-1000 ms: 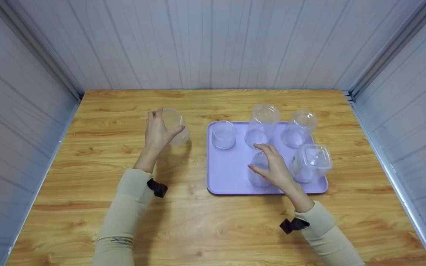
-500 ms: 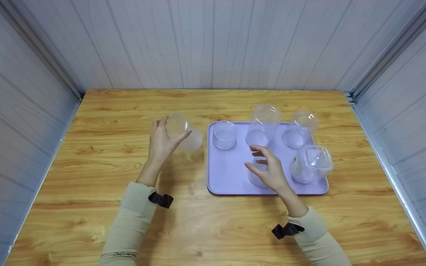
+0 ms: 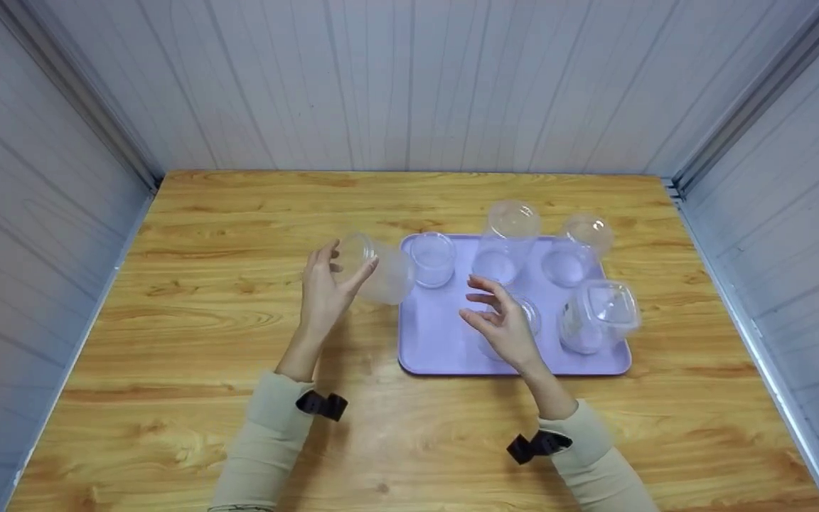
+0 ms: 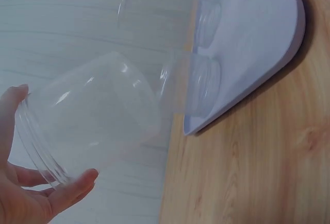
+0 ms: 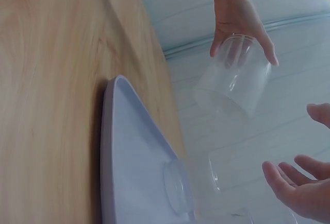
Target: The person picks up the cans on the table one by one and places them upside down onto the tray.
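My left hand (image 3: 324, 299) holds a clear plastic jar (image 3: 389, 277) by its lidded or rimmed end, thumb on one side and fingers on the other. The jar is raised and tilted, its far end near the left edge of the lilac tray (image 3: 434, 355). In the left wrist view, the jar (image 4: 93, 116) looks wide and has nothing visible inside. My right hand (image 3: 512, 331) hovers over the tray, fingers loosely bent and apart, with nothing between them. Behind it a clear jar (image 3: 529, 316) is partly hidden.
A short clear jar (image 3: 432, 262) stands in the tray's back left corner. A tall jar (image 3: 507, 238), a round jar (image 3: 574, 249) and a squarish jar (image 3: 598, 316) occupy the back and right. Panelled walls (image 3: 409, 85) enclose the wooden table (image 3: 239, 235).
My left hand has carried the jar right toward the tray and tilted it further. My right hand has shifted slightly left, uncovering part of the jar behind it.
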The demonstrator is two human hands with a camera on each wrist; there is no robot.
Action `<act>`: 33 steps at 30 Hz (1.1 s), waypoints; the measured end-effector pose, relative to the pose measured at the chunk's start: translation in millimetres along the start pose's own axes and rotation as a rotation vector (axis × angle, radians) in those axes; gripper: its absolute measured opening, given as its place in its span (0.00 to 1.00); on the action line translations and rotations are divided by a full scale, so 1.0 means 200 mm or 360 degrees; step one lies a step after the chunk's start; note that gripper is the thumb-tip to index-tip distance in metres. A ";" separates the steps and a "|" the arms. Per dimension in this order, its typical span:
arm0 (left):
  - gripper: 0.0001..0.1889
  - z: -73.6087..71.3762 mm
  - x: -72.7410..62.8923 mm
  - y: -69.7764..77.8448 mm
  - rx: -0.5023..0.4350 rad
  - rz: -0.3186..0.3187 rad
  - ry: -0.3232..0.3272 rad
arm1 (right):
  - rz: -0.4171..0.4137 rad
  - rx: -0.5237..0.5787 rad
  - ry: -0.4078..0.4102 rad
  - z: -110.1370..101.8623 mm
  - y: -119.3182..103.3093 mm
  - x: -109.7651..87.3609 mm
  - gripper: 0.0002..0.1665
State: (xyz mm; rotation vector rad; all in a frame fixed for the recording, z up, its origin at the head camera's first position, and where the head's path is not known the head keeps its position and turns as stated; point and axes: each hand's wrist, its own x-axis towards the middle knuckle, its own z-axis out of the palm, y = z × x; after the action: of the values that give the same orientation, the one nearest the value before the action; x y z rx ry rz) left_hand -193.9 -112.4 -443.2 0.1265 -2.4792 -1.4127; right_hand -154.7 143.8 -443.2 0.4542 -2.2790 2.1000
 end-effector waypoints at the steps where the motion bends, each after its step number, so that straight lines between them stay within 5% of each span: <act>1: 0.41 0.01 -0.01 0.00 -0.0022 0.0002 0.0001 | 0.0009 0.0031 -0.0002 0.00 0.02 0.00 0.30; 27: 0.21 0.17 -0.18 0.05 -0.0648 0.0078 -0.0120 | 0.0151 0.0482 -0.0073 0.06 0.09 0.04 0.46; 33: 0.18 0.14 -0.23 0.14 -0.0716 0.0123 -0.0172 | 0.0159 0.0579 -0.0139 0.06 0.09 0.03 0.51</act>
State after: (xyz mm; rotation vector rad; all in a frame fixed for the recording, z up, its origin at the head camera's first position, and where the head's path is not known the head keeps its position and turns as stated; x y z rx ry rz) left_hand -157.0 -64.2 -441.8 -0.1408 -2.1488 -1.9413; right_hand -162.0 132.1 -459.8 0.4533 -1.9972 2.6060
